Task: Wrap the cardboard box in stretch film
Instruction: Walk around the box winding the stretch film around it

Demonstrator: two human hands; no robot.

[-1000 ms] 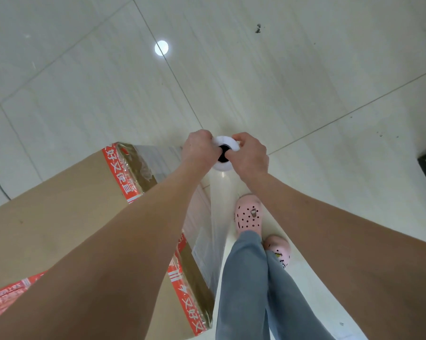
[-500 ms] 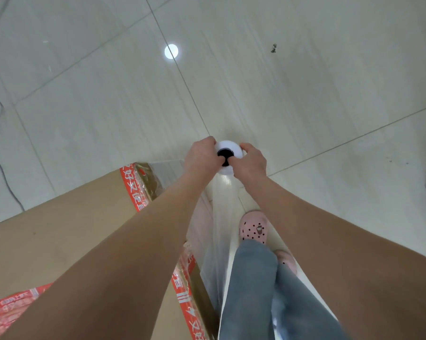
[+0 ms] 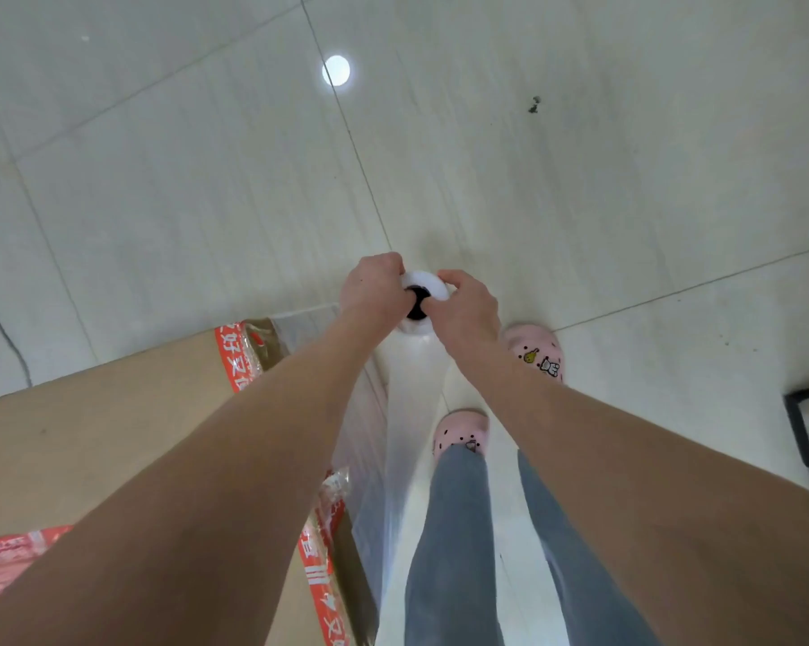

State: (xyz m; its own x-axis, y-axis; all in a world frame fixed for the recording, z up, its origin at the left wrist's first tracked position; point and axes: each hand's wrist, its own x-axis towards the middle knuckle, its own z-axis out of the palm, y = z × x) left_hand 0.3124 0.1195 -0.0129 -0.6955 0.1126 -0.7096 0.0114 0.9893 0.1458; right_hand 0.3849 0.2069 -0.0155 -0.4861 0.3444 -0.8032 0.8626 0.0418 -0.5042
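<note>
Cardboard box at my lower left, with stretch film lying over its side face and far corner while the top shows bare board. My left hand and right hand both curl around the top of the upright film roll just beyond that corner. I judge the wrap partly done: more turns and the cut are left.
</note>
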